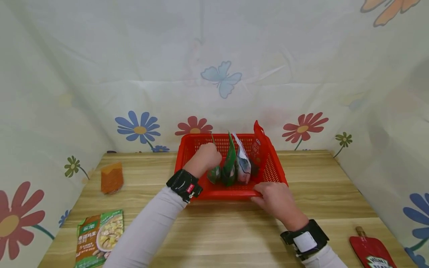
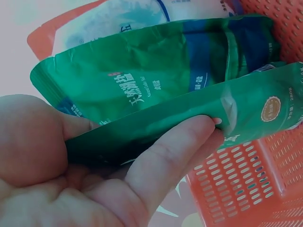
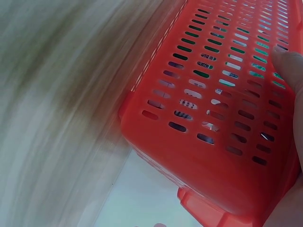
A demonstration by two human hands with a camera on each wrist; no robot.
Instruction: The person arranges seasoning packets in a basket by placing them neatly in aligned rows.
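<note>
A red plastic basket [image 1: 231, 194] stands at the back of the table, with several upright food bags in it. Inside its left part, my left hand [image 1: 205, 158] pinches a green bag [image 2: 175, 116] between thumb and fingers. Right beside that one leans a second green bag [image 1: 229, 169] with white lettering and a blue band. Further right come a white-and-blue bag [image 1: 243, 167] and a red bag [image 1: 259, 147], which rises above the rim. My right hand [image 1: 276, 199] grips the basket's near right rim, thumb on the outer slotted wall [image 3: 213, 94].
On the table's left lie an orange-brown packet [image 1: 112, 178] and, nearer, a green-and-brown seasoning packet [image 1: 98, 238]. A red Heinz pouch [image 1: 373, 251] with a spout lies at the near right. Flower-printed sheeting [image 1: 161, 93] closes off the back and both sides.
</note>
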